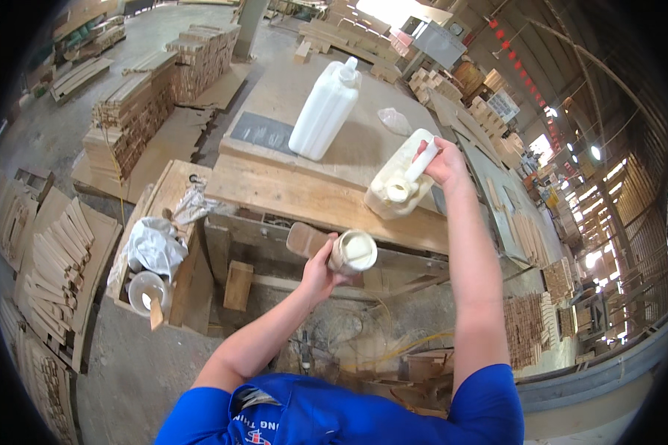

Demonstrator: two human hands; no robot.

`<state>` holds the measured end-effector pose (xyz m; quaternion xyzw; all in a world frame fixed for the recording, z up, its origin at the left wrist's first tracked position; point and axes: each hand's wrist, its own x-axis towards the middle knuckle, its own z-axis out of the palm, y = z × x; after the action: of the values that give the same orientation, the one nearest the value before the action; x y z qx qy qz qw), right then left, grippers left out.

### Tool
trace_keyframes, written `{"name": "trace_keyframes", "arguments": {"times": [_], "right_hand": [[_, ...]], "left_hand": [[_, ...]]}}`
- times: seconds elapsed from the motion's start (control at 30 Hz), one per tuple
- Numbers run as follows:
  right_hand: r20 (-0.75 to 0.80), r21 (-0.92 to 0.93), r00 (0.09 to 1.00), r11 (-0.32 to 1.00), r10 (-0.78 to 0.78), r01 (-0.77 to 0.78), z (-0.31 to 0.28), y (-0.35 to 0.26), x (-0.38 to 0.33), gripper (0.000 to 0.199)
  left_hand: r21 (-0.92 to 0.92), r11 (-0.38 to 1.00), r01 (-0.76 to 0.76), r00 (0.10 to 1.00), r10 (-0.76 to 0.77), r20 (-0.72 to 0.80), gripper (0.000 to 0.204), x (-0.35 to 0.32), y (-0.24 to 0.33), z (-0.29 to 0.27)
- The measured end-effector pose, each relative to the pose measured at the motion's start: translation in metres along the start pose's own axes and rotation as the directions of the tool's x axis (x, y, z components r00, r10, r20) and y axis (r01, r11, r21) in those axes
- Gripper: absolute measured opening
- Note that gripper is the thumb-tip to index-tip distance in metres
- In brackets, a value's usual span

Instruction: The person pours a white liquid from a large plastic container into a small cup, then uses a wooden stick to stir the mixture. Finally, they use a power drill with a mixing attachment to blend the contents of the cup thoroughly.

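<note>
My left hand [319, 276] is wrapped round a small round tub [358, 253] with pale cream stuff inside, its mouth facing up at me. Beside those fingers a flat brown piece with rounded corners [306, 239] shows; whether the hand touches it I cannot tell. My right hand [445, 163] grips the handle of a whitish plastic jerrycan [384, 194], which leans toward me at the bench's front edge, its round mouth facing me. The tub is held below and left of that mouth, apart from it. A second, taller white jerrycan [325, 111] stands upright farther back on the bench.
The wooden workbench [289, 187] spans the middle, with a crumpled clear plastic piece [395, 121] on top. Left of it, a wooden box [172, 185] bears white rags [156, 248] and a plastic cup [148, 292]. Stacked timber [137, 111] stands behind. Yellow cord [401, 347] lies below.
</note>
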<state>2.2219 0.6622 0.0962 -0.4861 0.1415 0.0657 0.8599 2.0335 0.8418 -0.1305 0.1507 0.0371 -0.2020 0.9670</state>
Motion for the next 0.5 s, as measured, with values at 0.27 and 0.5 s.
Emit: {"name": "trace_keyframes", "arguments": {"times": [0.27, 0.5], "right_hand": [[0.052, -0.016, 0.989, 0.991, 0.135, -0.134, 0.041, -0.047, 0.07, 0.044], [0.084, -0.221, 0.994, 0.974, 0.066, -0.046, 0.044, -0.076, 0.132, 0.035]], "left_hand": [[0.073, 0.997, -0.001, 0.995, 0.008, -0.102, 0.035, -0.022, 0.054, -0.048], [0.136, 0.986, 0.098, 0.989, -0.081, -0.124, 0.035, -0.002, 0.084, -0.057]]}}
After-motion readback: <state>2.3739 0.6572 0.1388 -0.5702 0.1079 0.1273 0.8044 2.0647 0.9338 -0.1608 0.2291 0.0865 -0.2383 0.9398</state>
